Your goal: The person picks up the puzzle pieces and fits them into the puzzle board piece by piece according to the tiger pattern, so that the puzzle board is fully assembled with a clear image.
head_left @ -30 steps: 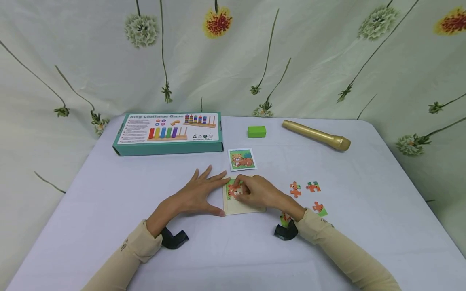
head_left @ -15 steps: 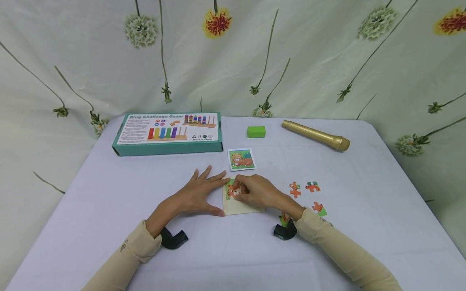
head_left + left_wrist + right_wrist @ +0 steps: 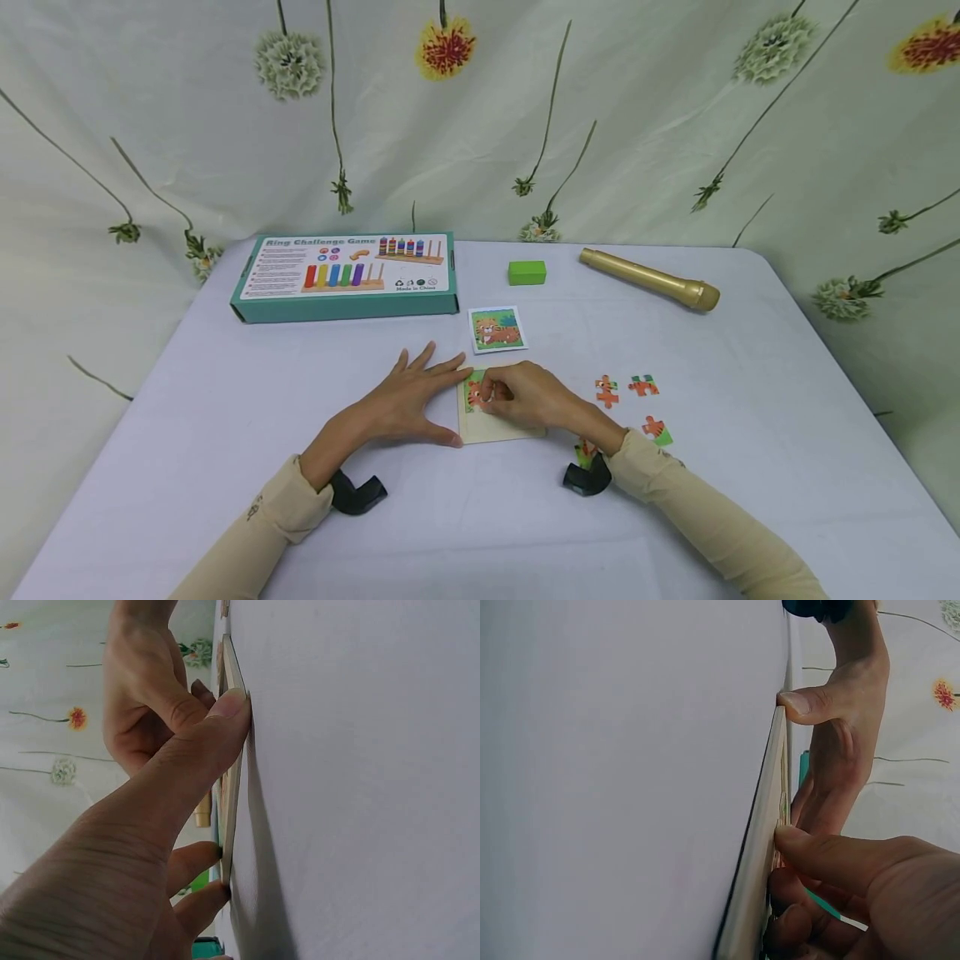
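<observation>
Pale wooden board (image 3: 504,429), nearly square, lies between both hands. From my remote seat I see the curled right hand (image 3: 528,396), nearer, pinching a tiger piece (image 3: 492,395) over it; the left hand (image 3: 408,402), spread wide, touches its left edge. Green box (image 3: 345,308) reads "Ring Challenge Game", "Made in China".

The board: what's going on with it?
A person's left grip touches the board at its left side, while the right grip is curled over the tiger picture laid on it; whether it pinches a piece is hidden. The board's near strip is bare. Four loose pieces lie to the right, and a tiger card lies just beyond the board.
</observation>
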Motion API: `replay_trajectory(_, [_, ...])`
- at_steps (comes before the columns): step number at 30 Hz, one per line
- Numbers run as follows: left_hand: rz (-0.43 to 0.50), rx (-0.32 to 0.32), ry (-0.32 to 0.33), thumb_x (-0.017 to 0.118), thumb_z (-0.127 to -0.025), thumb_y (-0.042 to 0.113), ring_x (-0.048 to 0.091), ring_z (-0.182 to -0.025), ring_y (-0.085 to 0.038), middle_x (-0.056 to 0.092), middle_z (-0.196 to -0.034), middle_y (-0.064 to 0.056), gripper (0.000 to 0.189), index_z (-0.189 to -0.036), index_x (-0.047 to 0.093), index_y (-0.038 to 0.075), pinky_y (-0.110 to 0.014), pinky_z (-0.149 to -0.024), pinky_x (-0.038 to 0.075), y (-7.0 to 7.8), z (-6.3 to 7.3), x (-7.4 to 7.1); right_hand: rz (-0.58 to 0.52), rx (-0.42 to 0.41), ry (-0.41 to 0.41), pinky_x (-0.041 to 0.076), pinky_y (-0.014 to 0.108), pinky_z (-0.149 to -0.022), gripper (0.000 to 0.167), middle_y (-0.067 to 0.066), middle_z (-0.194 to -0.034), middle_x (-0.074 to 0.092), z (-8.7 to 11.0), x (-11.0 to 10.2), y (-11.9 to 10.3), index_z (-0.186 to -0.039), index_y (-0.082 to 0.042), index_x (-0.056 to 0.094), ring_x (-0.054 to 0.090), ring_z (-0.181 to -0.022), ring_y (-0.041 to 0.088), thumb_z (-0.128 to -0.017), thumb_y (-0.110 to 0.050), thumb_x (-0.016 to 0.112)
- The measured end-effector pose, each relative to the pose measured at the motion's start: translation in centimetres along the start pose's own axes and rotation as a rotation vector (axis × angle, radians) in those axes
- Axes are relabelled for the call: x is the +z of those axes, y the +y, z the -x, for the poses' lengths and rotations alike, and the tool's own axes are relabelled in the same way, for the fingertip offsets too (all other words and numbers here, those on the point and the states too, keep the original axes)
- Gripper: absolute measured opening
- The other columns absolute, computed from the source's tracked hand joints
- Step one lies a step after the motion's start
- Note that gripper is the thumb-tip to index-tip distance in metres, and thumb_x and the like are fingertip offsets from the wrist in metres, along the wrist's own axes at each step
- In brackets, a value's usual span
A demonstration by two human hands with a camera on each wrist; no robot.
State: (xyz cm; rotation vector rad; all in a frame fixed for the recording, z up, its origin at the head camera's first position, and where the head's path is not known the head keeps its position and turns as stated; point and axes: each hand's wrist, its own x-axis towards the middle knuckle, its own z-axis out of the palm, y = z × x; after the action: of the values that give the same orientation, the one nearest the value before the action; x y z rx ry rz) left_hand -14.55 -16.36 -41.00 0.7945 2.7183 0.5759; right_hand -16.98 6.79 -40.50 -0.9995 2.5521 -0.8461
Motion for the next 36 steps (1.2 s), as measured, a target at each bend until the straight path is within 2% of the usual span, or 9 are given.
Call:
replay_trajectory(3, [0.003,-0.001,0.001,0.078,-0.067,0.059,-0.001,-0.147,-0.037,0.024,-0.158,0.000,0.098,-0.148,0.039,0.022,-0.064,-0.112,-0.003,0.1,0.0,-0.1,-0.020,-0.013,-0.007,0.039,0.018,-0.057,0.004,-0.010,-0.069,0.055,0.3,-0.3,0.0,-0.091,-0.015,0.067,0.048,-0.063,0.004,-0.088,-0.015,0.070])
replay_trajectory(6, [0.005,-0.008,0.001,0.078,-0.066,0.060,-0.001,-0.147,-0.037,0.024,-0.158,0.000,0.098,-0.148,0.038,0.023,-0.064,-0.112,-0.004,0.1,0.0,-0.1,-0.044,-0.027,0.004,0.043,0.019,-0.060,0.010,-0.008,-0.075,0.059,0.7,-0.9,0.2,-0.098,-0.014,0.068,0.051,-0.067,0.006,-0.088,-0.015,0.070])
replay_trajectory(11, [-0.002,-0.017,-0.006,0.078,-0.066,0.060,-0.002,-0.147,-0.037,0.023,-0.158,0.001,0.099,-0.149,0.037,0.024,-0.064,-0.113,-0.004,0.1,0.0,-0.1,-0.064,-0.052,0.074,0.051,0.028,-0.072,0.025,0.001,-0.100,0.065,2.3,-2.9,1.2,-0.109,-0.009,0.066,0.059,-0.088,0.017,-0.086,-0.014,0.072])
replay_trajectory(13, [-0.003,-0.018,-0.007,0.079,-0.066,0.059,-0.003,-0.147,-0.036,0.023,-0.158,0.001,0.099,-0.149,0.037,0.025,-0.063,-0.113,-0.004,0.0,0.0,0.0,-0.074,-0.042,0.104,0.053,0.034,-0.077,0.031,0.004,-0.109,0.065,3.2,-3.7,1.8,-0.115,-0.008,0.064,0.059,-0.096,0.022,-0.085,-0.015,0.073])
replay_trajectory(17, [0.000,-0.018,-0.002,0.080,-0.066,0.058,-0.003,-0.147,-0.036,0.024,-0.158,0.001,0.099,-0.148,0.038,0.024,-0.063,-0.113,-0.004,0.0,-0.1,0.1,-0.095,0.024,0.146,0.051,0.040,-0.086,0.043,0.008,-0.119,0.062,5.2,-4.9,3.3,-0.124,-0.008,0.060,0.056,-0.105,0.026,-0.084,-0.014,0.074])
replay_trajectory(22, [0.005,-0.020,0.001,0.080,-0.065,0.058,-0.002,-0.147,-0.036,0.024,-0.158,0.002,0.099,-0.148,0.038,0.025,-0.062,-0.113,-0.004,0.1,-0.1,0.1,-0.065,0.104,0.192,0.050,0.039,-0.083,0.051,0.011,-0.118,0.062,7.6,-5.9,5.3,-0.129,-0.008,0.057,0.056,-0.104,0.028,-0.082,-0.013,0.076])
replay_trajectory(27, [0.005,-0.021,0.000,0.080,-0.065,0.058,-0.003,-0.147,-0.035,0.024,-0.158,0.002,0.100,-0.148,0.037,0.025,-0.062,-0.113,-0.005,0.2,-0.2,0.2,0.017,0.153,0.228,0.047,0.037,-0.078,0.048,0.011,-0.110,0.061,9.8,-6.5,6.8,-0.125,-0.005,0.058,0.054,-0.097,0.025,-0.081,-0.014,0.077])
replay_trajectory(31, [0.004,-0.024,-0.003,0.080,-0.065,0.059,-0.003,-0.147,-0.035,0.023,-0.158,0.002,0.100,-0.149,0.037,0.025,-0.062,-0.113,-0.005,0.2,-0.1,0.1,0.067,0.194,0.219,0.043,0.035,-0.077,0.046,0.010,-0.107,0.059,10.7,-6.5,7.6,-0.122,-0.005,0.060,0.050,-0.091,0.023,-0.081,-0.017,0.077])
replay_trajectory(36, [0.006,-0.026,-0.007,0.079,-0.066,0.059,-0.003,-0.147,-0.036,0.023,-0.158,0.001,0.099,-0.149,0.037,0.025,-0.062,-0.113,-0.005,0.3,-0.1,0.0,0.136,0.225,0.210,0.043,0.037,-0.079,0.046,0.009,-0.107,0.059,11.1,-6.3,8.1,-0.119,-0.005,0.062,0.050,-0.097,0.025,-0.080,-0.024,0.078])
